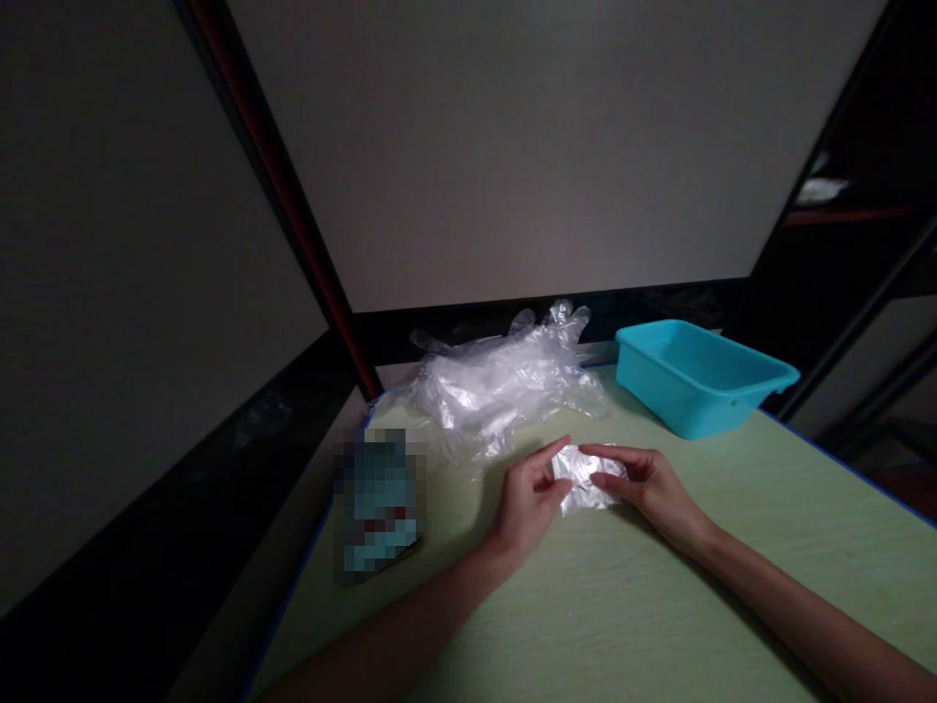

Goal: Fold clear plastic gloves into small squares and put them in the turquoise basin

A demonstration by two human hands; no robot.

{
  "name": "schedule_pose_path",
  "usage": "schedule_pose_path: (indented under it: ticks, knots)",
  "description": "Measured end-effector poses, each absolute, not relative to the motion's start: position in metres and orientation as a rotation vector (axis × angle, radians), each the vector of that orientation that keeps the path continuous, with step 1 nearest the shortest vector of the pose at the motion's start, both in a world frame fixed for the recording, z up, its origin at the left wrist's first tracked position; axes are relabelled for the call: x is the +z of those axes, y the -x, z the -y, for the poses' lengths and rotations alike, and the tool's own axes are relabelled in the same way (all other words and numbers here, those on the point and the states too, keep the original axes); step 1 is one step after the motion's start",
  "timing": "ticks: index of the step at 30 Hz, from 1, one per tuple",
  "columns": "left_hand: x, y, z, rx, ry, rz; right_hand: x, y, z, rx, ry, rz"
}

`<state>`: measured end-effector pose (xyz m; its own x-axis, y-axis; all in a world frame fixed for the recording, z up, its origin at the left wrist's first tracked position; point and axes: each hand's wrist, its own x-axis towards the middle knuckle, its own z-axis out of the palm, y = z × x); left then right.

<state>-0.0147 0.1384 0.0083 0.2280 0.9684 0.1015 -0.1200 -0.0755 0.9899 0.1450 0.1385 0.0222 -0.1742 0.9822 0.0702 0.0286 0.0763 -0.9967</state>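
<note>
A small, crinkled piece of clear plastic film (582, 476), folded roughly square, lies between my two hands just above the green table. My left hand (528, 496) pinches its left edge between thumb and fingers. On the other side, my right hand (651, 485) grips the film with the thumb in front and the fingers along its top edge. Behind my hands a loose heap of clear plastic gloves (498, 381) spreads over the back of the table, some glove fingers sticking up.
A turquoise plastic basin (703, 391) stands at the back right of the green table (630, 605). At the left edge sits a pixelated blue-green item (381, 503). Pale panels (512, 146) rise behind the table, with dark shelving at the right.
</note>
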Motion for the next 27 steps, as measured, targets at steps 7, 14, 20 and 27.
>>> schedule_pose_path:
  ticks: [7,14,20,27]
  knots:
    - [0.0117,0.0143,-0.1378,1.264,-1.303,-0.858,0.0203,-0.1463,-0.1403,1.246,1.087,1.383]
    - [0.0093,0.0143,-0.139,1.25,-1.301,-0.879,0.0175,-0.1482,-0.1413,1.238,1.077,1.341]
    - [0.011,0.0147,-0.1378,1.226,-1.297,-0.892,0.0164,-0.1487,-0.1424,1.225,1.081,1.345]
    - [0.0132,0.014,-0.1379,1.213,-1.337,-0.922,0.0201,-0.1466,-0.1415,1.263,1.093,1.315]
